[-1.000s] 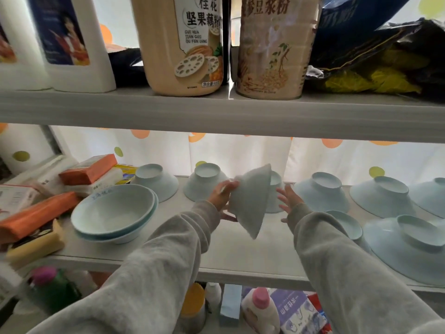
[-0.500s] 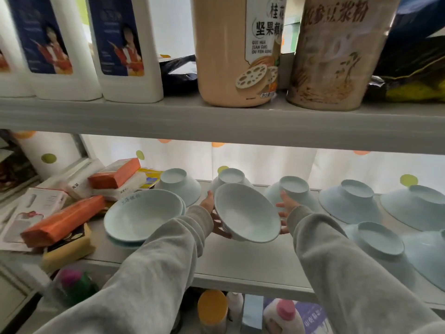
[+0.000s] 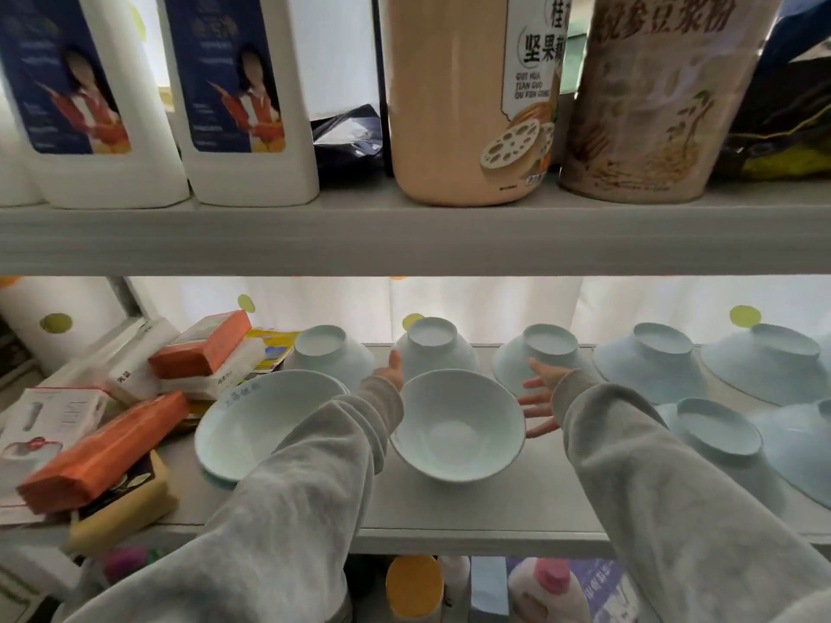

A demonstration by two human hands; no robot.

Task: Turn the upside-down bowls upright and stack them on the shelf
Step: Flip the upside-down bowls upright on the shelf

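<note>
A pale blue bowl (image 3: 456,424) is upright, low over the middle of the shelf (image 3: 449,519). My left hand (image 3: 392,370) grips its left rim, mostly hidden by the grey sleeve. My right hand (image 3: 539,397) is at the bowl's right rim with fingers spread; I cannot tell whether it touches. To the left stands a stack of upright bowls (image 3: 256,420). Upside-down bowls stand behind and to the right: one (image 3: 332,353) far left, one (image 3: 434,348) behind the held bowl, one (image 3: 546,359) behind my right hand, and several wider ones (image 3: 652,359) further right.
Orange packets (image 3: 103,447) and white boxes (image 3: 36,424) are piled at the shelf's left end. The upper shelf board (image 3: 404,238) hangs close above, carrying white bottles (image 3: 243,96) and two tall jars (image 3: 472,96). Bottles (image 3: 413,586) stand on the level below.
The bowl has turned from on edge to fully upright and come down toward the shelf. My right hand has opened at its right rim. The view has shifted left.
</note>
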